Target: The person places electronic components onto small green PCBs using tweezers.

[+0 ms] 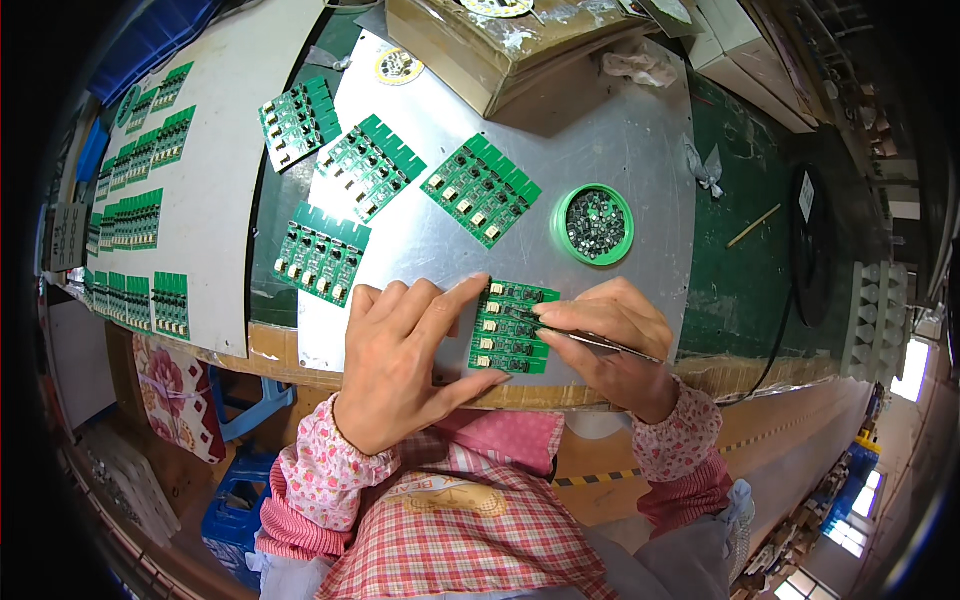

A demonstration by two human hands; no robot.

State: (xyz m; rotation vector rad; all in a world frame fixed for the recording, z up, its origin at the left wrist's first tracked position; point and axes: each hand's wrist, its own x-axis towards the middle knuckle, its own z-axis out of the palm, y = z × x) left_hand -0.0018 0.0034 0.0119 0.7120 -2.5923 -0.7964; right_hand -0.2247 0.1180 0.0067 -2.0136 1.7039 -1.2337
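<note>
A green circuit board panel [512, 335] lies on the metal sheet near the table's front edge, with a row of cream parts along its left side. My left hand [400, 345] spans its left side, index fingertip at the far corner and thumb at the near edge, holding it. In my right hand [620, 340] is a pair of tweezers [628, 349], pinched between thumb and fingers. Their tip reaches the board's right half; the exact contact is hidden by my fingers. Beyond the board stands a round green dish [559, 228] with many small black components [597, 222].
Similar boards lie behind my left hand, among them one panel [482, 190] on the metal sheet [655, 170]. A pale board [222, 200] at left bears rows of more panels. A cardboard box [500, 60] stands at the back; a thin stick [754, 226] lies right.
</note>
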